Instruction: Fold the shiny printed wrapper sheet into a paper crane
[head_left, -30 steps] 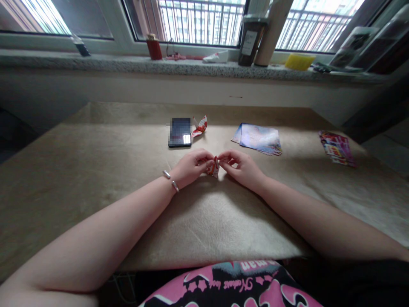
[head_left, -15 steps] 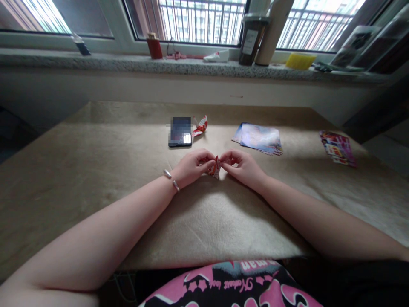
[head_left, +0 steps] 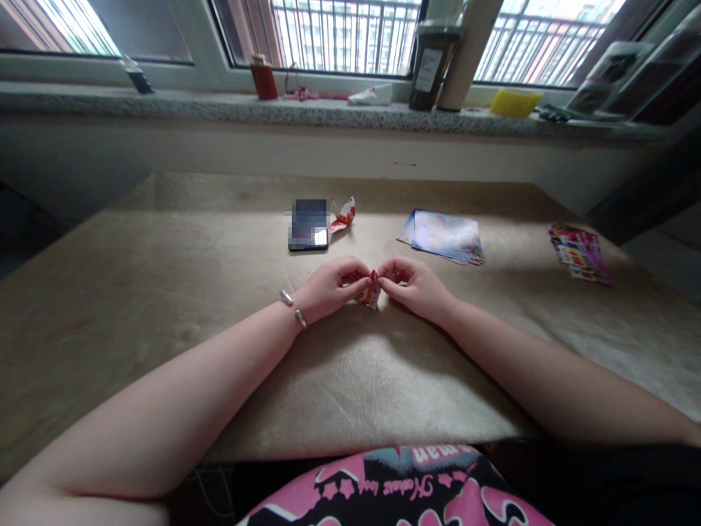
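Note:
A small folded piece of red and white paper (head_left: 370, 292) is pinched between both hands just above the beige table (head_left: 164, 292). My left hand (head_left: 328, 287), with a silver bracelet on its wrist, grips its left side with curled fingers. My right hand (head_left: 415, 286) pinches its right side, fingertips meeting those of the left. Most of the paper is hidden by the fingers.
A dark phone (head_left: 309, 224) lies beyond the hands, with a folded red and white paper figure (head_left: 342, 215) beside it. A stack of bluish sheets (head_left: 445, 237) lies to the right, a colourful packet (head_left: 577, 252) farther right. The windowsill (head_left: 328, 111) holds several small items.
The fingertips have shifted slightly on the folded paper, which sits a little lower between them. Arms and table items are where they were.

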### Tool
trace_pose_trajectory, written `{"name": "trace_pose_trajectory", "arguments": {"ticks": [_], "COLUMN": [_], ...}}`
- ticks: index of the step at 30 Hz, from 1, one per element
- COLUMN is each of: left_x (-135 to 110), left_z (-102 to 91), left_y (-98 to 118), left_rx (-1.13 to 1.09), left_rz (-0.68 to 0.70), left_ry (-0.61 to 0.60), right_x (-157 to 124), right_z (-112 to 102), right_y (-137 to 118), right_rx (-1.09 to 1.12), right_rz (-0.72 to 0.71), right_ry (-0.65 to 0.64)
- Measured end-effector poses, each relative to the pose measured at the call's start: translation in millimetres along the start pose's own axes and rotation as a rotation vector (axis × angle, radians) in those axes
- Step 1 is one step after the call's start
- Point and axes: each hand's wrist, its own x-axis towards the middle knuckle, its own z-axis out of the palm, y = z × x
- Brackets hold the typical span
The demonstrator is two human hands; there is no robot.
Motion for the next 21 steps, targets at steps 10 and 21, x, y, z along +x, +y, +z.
{"name": "trace_pose_trajectory", "arguments": {"ticks": [10, 21], "left_x": [-0.7, -1.4], "left_z": [5.4, 13.5], "left_y": [-1.0, -4.2], "left_rx": [-0.241, -0.285], "left_rz": [-0.085, -0.139], "left_ry": [-0.043, -0.026], "right_x": [0.3, 2.1], "right_z": [3.1, 5.7], "right_y": [-0.7, 3.9], "right_rx": [0.13, 0.242], "right_rz": [0.032, 0.003], "right_ry": [-0.004, -0.033]}}
